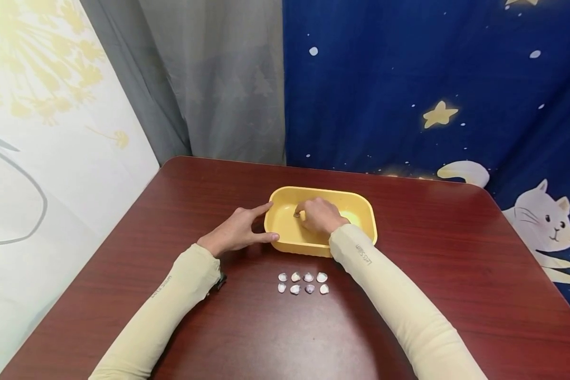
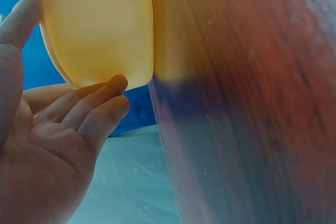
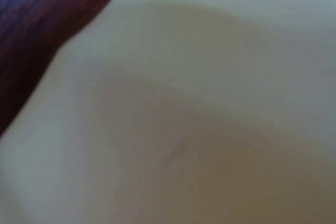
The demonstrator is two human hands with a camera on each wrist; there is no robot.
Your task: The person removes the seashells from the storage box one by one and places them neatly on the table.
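The yellow plastic basin (image 1: 292,247) stands on the table. Against its left end rests my left hand (image 1: 235,230), thumb and index finger spread along the rim. In the left wrist view the fingers of that hand (image 2: 58,140) lie nearly straight against the basin wall (image 2: 105,30). My right hand (image 1: 320,215) reaches down inside the basin with curled fingers, pinching a small shell (image 1: 296,215) at the fingertips. In front of the basin, several small seashells (image 1: 308,277) lie in two neat rows. A blurred pale surface fills most of the right wrist view.
The dark red-brown table (image 1: 209,184) has a rounded far corner at the left. Behind it hang a grey curtain (image 1: 228,79) and a blue curtain (image 1: 370,95) with stars and a white cat. A pale patterned cloth (image 1: 52,158) is at the left.
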